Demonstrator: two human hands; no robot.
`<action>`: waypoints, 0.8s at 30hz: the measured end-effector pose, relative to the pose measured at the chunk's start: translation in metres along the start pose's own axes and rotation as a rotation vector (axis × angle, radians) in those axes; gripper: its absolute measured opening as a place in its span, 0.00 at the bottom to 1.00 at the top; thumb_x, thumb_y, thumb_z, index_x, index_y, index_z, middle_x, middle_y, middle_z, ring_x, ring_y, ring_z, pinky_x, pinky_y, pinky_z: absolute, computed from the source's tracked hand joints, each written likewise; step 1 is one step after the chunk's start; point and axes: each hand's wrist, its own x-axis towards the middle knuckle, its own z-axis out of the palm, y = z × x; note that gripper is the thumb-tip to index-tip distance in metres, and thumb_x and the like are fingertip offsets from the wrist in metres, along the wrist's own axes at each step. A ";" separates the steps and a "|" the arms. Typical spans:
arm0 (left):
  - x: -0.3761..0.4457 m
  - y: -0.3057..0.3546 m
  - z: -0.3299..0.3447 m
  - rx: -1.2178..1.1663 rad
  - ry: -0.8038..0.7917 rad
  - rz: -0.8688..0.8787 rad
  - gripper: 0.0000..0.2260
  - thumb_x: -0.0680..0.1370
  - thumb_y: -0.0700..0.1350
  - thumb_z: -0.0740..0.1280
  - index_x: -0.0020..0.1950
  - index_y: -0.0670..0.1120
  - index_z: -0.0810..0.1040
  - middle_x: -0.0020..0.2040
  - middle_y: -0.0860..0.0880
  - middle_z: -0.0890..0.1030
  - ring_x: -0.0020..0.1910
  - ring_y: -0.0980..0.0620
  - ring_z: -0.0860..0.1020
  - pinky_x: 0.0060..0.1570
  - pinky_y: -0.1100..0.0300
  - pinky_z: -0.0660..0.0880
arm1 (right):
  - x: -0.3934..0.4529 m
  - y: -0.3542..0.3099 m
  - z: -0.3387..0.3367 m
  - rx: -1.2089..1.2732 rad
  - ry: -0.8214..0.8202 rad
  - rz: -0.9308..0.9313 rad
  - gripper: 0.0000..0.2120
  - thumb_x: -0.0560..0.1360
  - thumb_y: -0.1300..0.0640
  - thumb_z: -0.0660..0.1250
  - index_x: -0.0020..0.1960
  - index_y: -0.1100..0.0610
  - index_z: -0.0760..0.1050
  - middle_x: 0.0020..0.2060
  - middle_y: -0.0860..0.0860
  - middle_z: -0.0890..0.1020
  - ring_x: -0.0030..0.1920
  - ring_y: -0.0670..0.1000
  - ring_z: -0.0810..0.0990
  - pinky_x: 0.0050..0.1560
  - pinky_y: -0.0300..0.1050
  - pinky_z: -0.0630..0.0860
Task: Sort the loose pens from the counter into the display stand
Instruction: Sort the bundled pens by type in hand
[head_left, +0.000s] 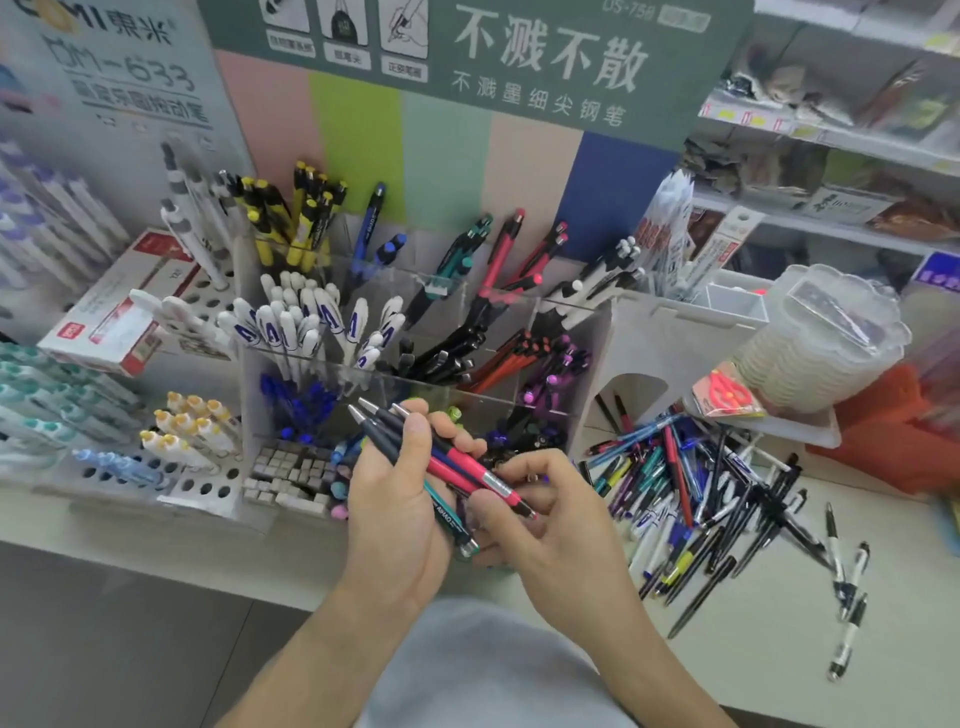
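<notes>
My left hand (402, 499) grips a bunch of three click pens (395, 441) with dark upper barrels and red or teal grips, clickers pointing up-left. My right hand (540, 519) pinches the red-gripped pen (498, 486) near its tip, just in front of the left hand. Behind both hands stands the clear tiered display stand (550, 309), its compartments holding white, black, red, purple, blue and yellow pens. A heap of loose pens (696, 499) lies on the counter to the right of my hands.
A white perforated pen holder (202, 483) and a red-and-white box (111, 322) sit at the left. At the right are a stack of clear plastic containers (821, 338), an orange box (893, 436) and shelves. A few pens (847, 613) lie apart near the counter's right front.
</notes>
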 end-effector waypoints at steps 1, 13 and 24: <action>0.000 -0.001 0.001 0.033 0.007 0.042 0.05 0.85 0.41 0.56 0.55 0.43 0.71 0.39 0.48 0.78 0.39 0.49 0.79 0.48 0.51 0.79 | 0.001 0.000 0.002 0.130 -0.023 0.082 0.11 0.75 0.58 0.75 0.53 0.56 0.74 0.43 0.56 0.87 0.41 0.56 0.87 0.41 0.57 0.85; -0.006 0.008 0.003 0.045 -0.004 0.021 0.09 0.83 0.40 0.59 0.60 0.39 0.74 0.52 0.40 0.85 0.53 0.41 0.84 0.51 0.50 0.83 | -0.003 -0.014 -0.001 0.453 0.186 -0.055 0.11 0.67 0.62 0.74 0.49 0.61 0.84 0.37 0.64 0.86 0.35 0.59 0.87 0.35 0.45 0.84; -0.004 0.020 -0.001 -0.130 0.128 -0.081 0.09 0.85 0.40 0.56 0.61 0.39 0.72 0.52 0.39 0.85 0.53 0.43 0.85 0.47 0.53 0.83 | 0.003 -0.040 -0.042 0.176 0.081 -0.277 0.09 0.66 0.63 0.75 0.43 0.53 0.88 0.35 0.59 0.86 0.34 0.57 0.87 0.38 0.44 0.84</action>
